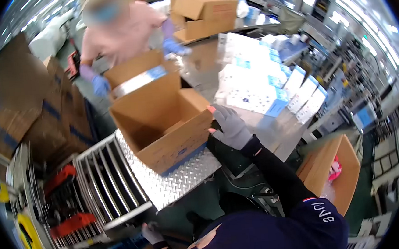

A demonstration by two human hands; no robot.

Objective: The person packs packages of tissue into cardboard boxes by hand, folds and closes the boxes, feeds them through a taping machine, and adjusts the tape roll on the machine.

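Observation:
An open cardboard box (173,150) sits on a patterned metal plate (190,181) in front of me, its top facing up. My right hand (231,127), in a grey fingertipless glove, is at the box's right corner. Its fingers are stretched out and apart, with the fingertips at or against the cardboard edge; it holds nothing. Low at the bottom, my left hand (152,233), also grey-gloved, hangs beside the roller table's front edge, above cardboard on a lower level. Its fingers are small and blurred, so their grip is unclear.
Opposite, a person in blue gloves (101,86) stands at another open box (141,63) holding a white-and-blue carton. White-and-blue cartons (255,94) are stacked on the metal table to the right. Rollers (110,178) lie left. An open box (334,174) with pink contents stands lower right.

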